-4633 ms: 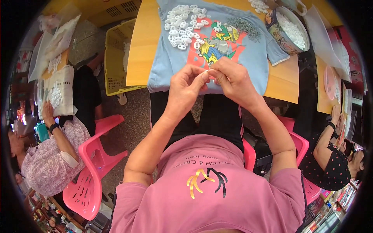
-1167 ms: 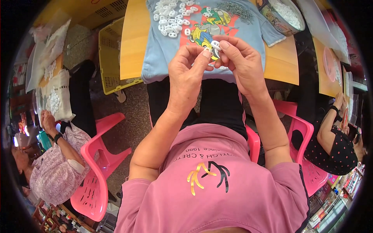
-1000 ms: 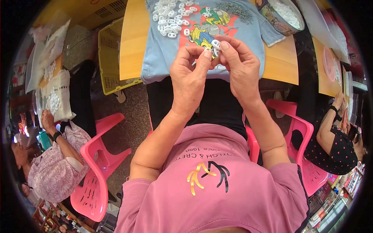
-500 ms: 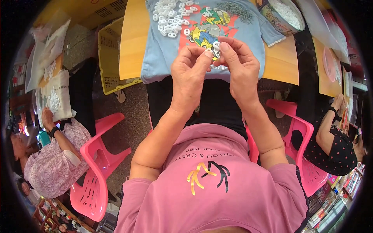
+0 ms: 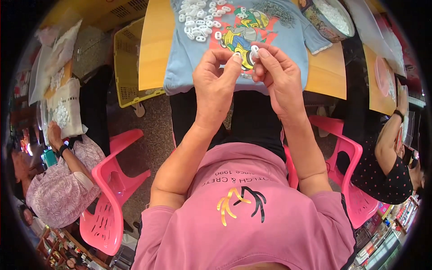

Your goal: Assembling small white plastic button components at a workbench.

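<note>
Both my hands are raised over a blue printed shirt (image 5: pixel 184 67) spread on the table. Between thumb and fingers, my right hand (image 5: pixel 283 81) pinches a small white oval plastic piece with two holes (image 5: pixel 255 51). My left hand (image 5: pixel 215 85) is also closed in a pinch, and a bit of white shows at its thumb tip, mostly covered. The hands are a little apart. Beyond the left hand lies a heap of similar white oval pieces (image 5: pixel 196 22). Beyond the right hand is a heap of small thin grey metal parts (image 5: pixel 276 13), too fine to make out singly.
A round tub (image 5: pixel 333 20) of white pieces stands at the table's far right. A yellow crate (image 5: pixel 128 63) is left of the wooden table (image 5: pixel 153 49). Co-workers sit on either side, near pink chairs (image 5: pixel 108 193), one with a hand (image 5: pixel 55 134) by white pieces.
My hands have drawn apart, the left moving slightly left. The white oval piece stays in my right fingers, now tilted more upright. The right co-worker's arm has reached further forward.
</note>
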A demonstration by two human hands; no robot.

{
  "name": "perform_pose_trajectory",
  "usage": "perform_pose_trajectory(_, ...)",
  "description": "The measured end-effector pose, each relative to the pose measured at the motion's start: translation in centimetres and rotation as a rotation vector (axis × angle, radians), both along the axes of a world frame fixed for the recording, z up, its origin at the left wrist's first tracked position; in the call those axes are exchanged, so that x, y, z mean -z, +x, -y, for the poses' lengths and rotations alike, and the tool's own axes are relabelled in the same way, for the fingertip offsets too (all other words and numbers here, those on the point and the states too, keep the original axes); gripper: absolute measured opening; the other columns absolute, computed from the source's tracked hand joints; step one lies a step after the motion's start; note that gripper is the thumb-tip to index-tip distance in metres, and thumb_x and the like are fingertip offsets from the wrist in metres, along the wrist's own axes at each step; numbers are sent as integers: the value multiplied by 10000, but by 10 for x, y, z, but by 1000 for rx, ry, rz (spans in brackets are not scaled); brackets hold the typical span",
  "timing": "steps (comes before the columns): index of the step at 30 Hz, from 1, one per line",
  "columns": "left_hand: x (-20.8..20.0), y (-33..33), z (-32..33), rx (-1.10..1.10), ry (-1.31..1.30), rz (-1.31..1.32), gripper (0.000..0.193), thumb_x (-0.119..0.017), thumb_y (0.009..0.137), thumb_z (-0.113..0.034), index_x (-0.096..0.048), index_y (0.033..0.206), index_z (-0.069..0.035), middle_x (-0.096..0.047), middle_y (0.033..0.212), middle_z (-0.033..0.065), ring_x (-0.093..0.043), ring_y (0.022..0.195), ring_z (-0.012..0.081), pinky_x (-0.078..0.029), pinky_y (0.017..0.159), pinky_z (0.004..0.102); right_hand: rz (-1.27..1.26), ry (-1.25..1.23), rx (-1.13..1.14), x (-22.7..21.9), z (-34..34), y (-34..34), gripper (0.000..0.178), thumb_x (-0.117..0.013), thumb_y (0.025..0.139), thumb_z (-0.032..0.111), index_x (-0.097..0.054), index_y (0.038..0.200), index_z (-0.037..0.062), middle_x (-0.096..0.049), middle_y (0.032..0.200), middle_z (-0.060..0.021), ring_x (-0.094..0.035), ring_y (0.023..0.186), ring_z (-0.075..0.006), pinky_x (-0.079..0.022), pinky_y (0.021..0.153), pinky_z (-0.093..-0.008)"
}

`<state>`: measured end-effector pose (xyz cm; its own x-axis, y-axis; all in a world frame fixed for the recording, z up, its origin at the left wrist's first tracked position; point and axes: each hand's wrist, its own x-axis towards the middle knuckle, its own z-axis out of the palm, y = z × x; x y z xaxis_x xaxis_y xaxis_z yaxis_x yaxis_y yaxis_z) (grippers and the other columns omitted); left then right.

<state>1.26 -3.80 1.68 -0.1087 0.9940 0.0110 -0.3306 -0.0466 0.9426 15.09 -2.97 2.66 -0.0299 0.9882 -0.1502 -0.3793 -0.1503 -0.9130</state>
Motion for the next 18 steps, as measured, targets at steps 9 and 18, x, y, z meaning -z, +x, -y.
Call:
perform_pose_trajectory(9, -2, 1, -1, 25, -1, -67, 141, -651, 887, -115, -584, 917, 6, -615, 855, 32, -559, 729, 72, -482, 641, 239, -6, 11, -17, -3, -1, -3, 267, -588, 961, 137, -627, 1171, -22, -633, 861, -23, -539, 675, -56, -467, 617, -224)
perform_pose_trajectory(18, -2, -2, -2, 41, -14, -88, 125, -646, 886, -112, -588, 902, -3, -612, 843, 24, -560, 742, 74, -481, 659, 250, 186, 125, 0, -7, -2, -4, 245, -612, 949, 135, -649, 1134, -22, -626, 843, -13, -538, 663, -54, -453, 614, -204)
